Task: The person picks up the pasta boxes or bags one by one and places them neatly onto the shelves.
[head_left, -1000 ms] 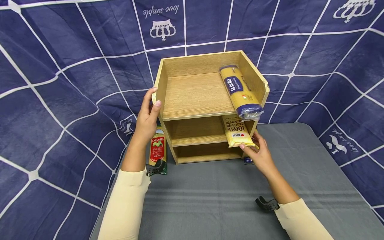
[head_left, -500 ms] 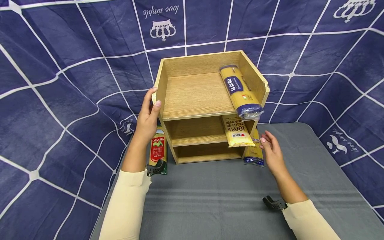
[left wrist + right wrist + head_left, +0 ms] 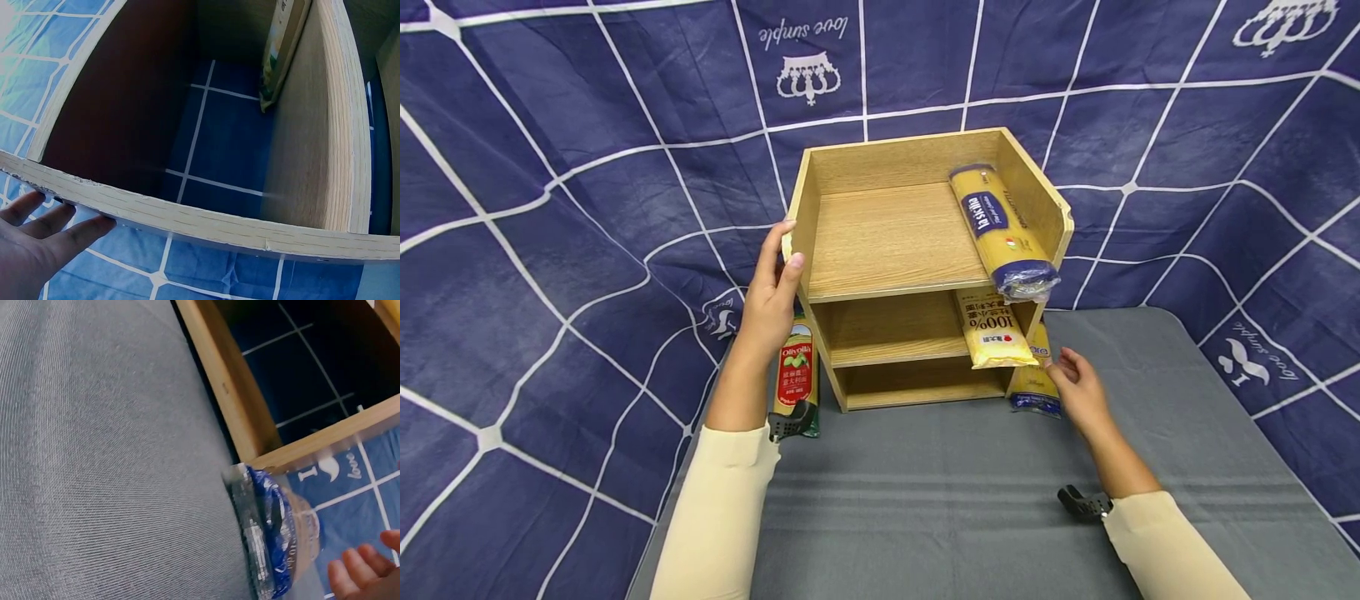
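Observation:
A wooden three-tier shelf (image 3: 895, 237) stands on the grey cloth. My left hand (image 3: 767, 304) grips the front edge of its left side panel, thumb inward and fingers along the outside; the left wrist view shows these fingers (image 3: 81, 234) against the panel. Beside the shelf's right side lies a yellow pasta pack (image 3: 1035, 392) with a blue end, partly hidden behind the panel. My right hand (image 3: 1081, 396) hovers just right of this pack, fingers loosely bent and holding nothing. In the right wrist view, a gap separates the fingers from the pack (image 3: 281, 531).
A La Sicilia pasta pack (image 3: 996, 225) lies on the top tier at the right, its end overhanging. Below it, a yellow pasta pack (image 3: 996, 337) juts from the middle tier. An Olivoilà pasta pack (image 3: 795, 371) lies left of the shelf. Blue checked cloth (image 3: 625, 125) hangs behind.
My right hand has let go of the yellow pack on the middle tier and moved right and down, beside the pack at the shelf's right side. The left hand has stayed put.

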{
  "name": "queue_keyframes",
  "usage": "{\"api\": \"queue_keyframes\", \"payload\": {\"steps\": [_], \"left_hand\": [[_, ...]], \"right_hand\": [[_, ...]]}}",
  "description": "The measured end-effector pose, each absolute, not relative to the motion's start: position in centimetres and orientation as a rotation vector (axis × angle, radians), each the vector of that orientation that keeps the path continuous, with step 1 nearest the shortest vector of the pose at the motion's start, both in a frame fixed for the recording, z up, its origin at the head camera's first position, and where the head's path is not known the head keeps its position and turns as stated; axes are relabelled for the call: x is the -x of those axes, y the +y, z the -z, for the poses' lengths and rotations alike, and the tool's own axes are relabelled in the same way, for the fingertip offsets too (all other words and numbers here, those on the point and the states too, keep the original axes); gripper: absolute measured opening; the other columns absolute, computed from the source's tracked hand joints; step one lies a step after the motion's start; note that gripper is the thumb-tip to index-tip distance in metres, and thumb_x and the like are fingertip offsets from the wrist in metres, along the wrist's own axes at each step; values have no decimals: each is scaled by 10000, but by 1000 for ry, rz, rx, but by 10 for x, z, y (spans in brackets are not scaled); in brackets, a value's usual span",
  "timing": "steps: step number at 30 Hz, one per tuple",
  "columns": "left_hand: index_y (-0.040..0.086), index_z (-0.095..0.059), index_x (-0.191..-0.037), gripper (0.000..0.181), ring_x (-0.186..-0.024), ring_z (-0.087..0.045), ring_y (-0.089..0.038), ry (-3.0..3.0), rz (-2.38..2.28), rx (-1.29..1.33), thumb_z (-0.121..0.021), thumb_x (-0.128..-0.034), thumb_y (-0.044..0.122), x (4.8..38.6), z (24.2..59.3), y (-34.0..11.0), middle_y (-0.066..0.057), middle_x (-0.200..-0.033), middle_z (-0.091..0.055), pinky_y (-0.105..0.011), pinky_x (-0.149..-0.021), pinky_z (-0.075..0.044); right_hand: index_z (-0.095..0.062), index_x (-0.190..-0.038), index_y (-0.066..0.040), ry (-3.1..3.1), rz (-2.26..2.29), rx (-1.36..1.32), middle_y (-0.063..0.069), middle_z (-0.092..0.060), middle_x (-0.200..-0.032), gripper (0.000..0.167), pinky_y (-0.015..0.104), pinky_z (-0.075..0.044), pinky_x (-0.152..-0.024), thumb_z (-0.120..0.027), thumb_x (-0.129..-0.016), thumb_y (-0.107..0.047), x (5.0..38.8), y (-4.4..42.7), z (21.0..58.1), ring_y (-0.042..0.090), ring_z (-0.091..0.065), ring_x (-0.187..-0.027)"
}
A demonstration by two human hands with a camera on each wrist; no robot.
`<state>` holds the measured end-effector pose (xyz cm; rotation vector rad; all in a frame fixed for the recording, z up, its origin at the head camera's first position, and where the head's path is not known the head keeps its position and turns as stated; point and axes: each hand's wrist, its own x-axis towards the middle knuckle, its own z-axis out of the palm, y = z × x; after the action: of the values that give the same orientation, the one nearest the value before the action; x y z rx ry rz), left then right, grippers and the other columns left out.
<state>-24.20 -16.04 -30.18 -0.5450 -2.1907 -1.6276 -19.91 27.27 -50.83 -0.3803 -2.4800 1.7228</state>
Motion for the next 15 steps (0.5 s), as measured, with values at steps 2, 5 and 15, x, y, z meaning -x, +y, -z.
{"api": "queue_keyframes", "payload": {"steps": [2,5,15], "left_hand": [[136,-356,-1533,461,-1142,-419,-166,-2179,1631,555,-441,-1080,151,244,305,-161,-94,-1372,-432,-271,-999,-324],[193,-373,-1533,462,-1143,-427,-147,-2166,1628,564,-452,-1078,158,251,311,-164,-51,-1354,-446,-272,-1007,-327],[288,-402,-1518,448,-1185,-441,-111,-2153,1587,583,-469,-1079,225,257,317,-167,-18,-1415,-459,-279,-1037,-332]], "right_hand": [[-219,-1580,34,-2527,-1726,405,308,-316,-1586,733,527,-306,-1196,-529,-1035,-345,201,274,512,435,-351,-1464],[-178,-1583,53,-2601,-1710,440,328,-288,-1590,772,537,-284,-1205,-511,-1034,-377,202,277,517,454,-312,-1475],[-126,-1571,96,-2793,-1686,548,365,-247,-1583,801,576,-263,-1199,-448,-1047,-416,203,280,524,497,-274,-1467]]}}
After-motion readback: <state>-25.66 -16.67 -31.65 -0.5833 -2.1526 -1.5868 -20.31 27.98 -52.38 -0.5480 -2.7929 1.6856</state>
